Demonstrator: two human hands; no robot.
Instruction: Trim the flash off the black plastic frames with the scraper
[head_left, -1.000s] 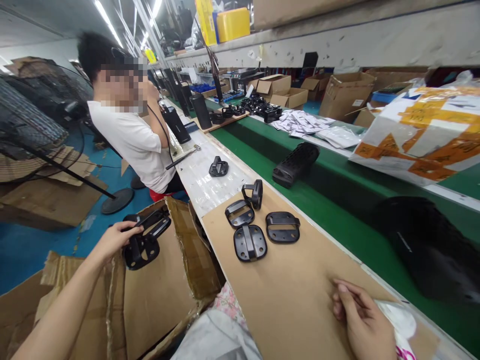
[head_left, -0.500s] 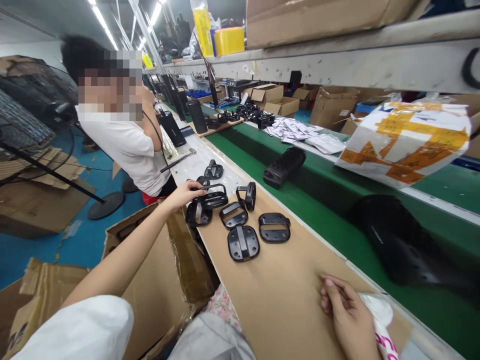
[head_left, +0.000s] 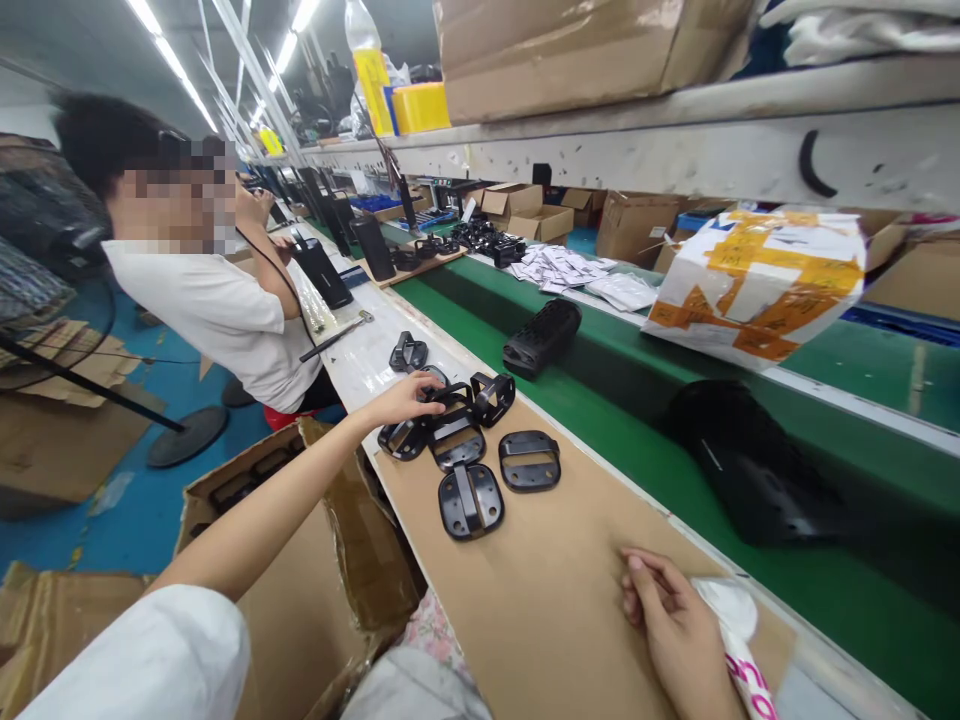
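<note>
At the far end of the cardboard-covered bench (head_left: 525, 590), my left hand (head_left: 411, 400) is closed on a black bracket (head_left: 452, 402) among several similar ones. Black brackets with a raised strap lie around it: one (head_left: 470, 502) nearest me, one (head_left: 530, 461) to its right, another (head_left: 493, 398) standing tilted by the green belt. My right hand (head_left: 667, 610) hovers or rests over the near part of the cardboard, fingers curled together; whether something small is between them is hidden. A white plastic bag (head_left: 731, 620) with pink letters lies beside its wrist.
Black mesh-covered devices (head_left: 541, 337) (head_left: 750, 465) lie on the green belt (head_left: 622, 415). A taped white box (head_left: 757, 285) stands beyond. At the left, a person (head_left: 217, 300) works at the bench. An open carton (head_left: 277, 570) sits below my left arm.
The view has turned slightly right. My left hand has moved its bracket rightward, over the neighbouring ones. My right hand keeps its pose, and the devices lie in a slightly different place in view.
</note>
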